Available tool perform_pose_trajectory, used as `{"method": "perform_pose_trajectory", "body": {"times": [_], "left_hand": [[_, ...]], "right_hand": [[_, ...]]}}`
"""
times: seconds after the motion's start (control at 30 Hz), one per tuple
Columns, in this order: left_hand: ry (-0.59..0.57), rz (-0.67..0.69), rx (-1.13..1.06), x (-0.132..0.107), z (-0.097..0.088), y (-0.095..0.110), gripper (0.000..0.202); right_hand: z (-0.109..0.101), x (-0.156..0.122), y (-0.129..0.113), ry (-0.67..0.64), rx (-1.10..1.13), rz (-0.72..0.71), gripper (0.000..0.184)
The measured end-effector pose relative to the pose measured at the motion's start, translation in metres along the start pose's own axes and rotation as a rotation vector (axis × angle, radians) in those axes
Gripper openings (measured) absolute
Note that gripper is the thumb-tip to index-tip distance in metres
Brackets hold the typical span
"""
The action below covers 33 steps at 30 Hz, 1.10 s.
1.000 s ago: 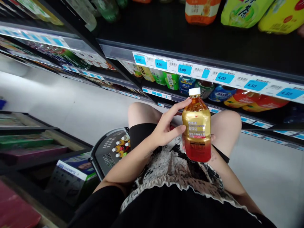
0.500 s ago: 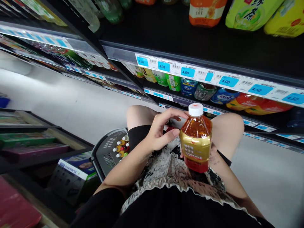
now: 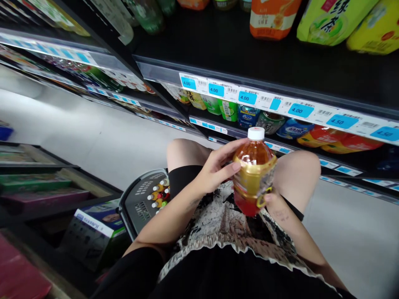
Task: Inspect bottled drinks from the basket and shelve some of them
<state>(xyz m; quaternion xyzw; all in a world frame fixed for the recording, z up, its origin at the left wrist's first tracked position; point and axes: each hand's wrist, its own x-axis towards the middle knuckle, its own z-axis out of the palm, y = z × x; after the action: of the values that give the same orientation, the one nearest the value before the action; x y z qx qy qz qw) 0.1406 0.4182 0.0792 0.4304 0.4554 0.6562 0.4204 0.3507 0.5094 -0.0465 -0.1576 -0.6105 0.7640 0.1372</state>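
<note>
A bottle of reddish-amber drink [image 3: 253, 176] with a white cap and gold label is held nearly upright above my lap. My left hand [image 3: 218, 168] grips its left side, the thumb on the label's edge and the fingers reaching round behind the shoulder. From the lower right my right hand [image 3: 270, 200] holds the bottle near its base; most of those fingers are hidden behind it. A yellow ring-shaped mark shows on the label beside the right fingertips.
Drink shelves with a price strip [image 3: 249, 99] run across in front. Orange bottles [image 3: 274, 20] and green tea bottles [image 3: 330, 25] stand above, others below. A grey basket [image 3: 141, 195] of small bottles is beside my left leg. Boxes [image 3: 93, 232] fill a rack at left.
The bottle has turned about its upright axis, so another side of the label faces me. It has shifted slightly left and up. My left thumb now lies on the label.
</note>
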Motion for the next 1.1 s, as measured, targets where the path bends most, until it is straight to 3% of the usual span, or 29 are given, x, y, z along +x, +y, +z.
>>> {"method": "perform_pose_trajectory", "body": {"times": [0.17, 0.33, 0.5, 0.73, 0.87, 1.1], "left_hand": [[0.202, -0.196, 0.060, 0.015, -0.006, -0.032, 0.063], [0.305, -0.270, 0.031, 0.012, -0.016, -0.055, 0.076], [0.178, -0.180, 0.059, 0.010, -0.020, -0.051, 0.076], [0.015, 0.028, 0.128, 0.014, -0.022, -0.041, 0.078], [-0.025, 0.125, 0.170, 0.015, -0.022, -0.042, 0.080], [-0.077, 0.213, 0.208, 0.020, -0.029, -0.045, 0.082]], "right_hand": [[0.019, 0.036, -0.005, 0.340, -0.513, -0.305, 0.113], [0.036, 0.036, 0.002, 0.519, -0.886, -0.347, 0.105], [0.040, 0.034, 0.009, 0.651, -1.032, -0.423, 0.103], [0.030, 0.038, 0.010, 0.733, -1.122, -0.607, 0.101], [0.027, 0.040, 0.009, 0.743, -1.102, -0.709, 0.101], [0.025, 0.040, 0.006, 0.724, -1.108, -0.756, 0.096]]}}
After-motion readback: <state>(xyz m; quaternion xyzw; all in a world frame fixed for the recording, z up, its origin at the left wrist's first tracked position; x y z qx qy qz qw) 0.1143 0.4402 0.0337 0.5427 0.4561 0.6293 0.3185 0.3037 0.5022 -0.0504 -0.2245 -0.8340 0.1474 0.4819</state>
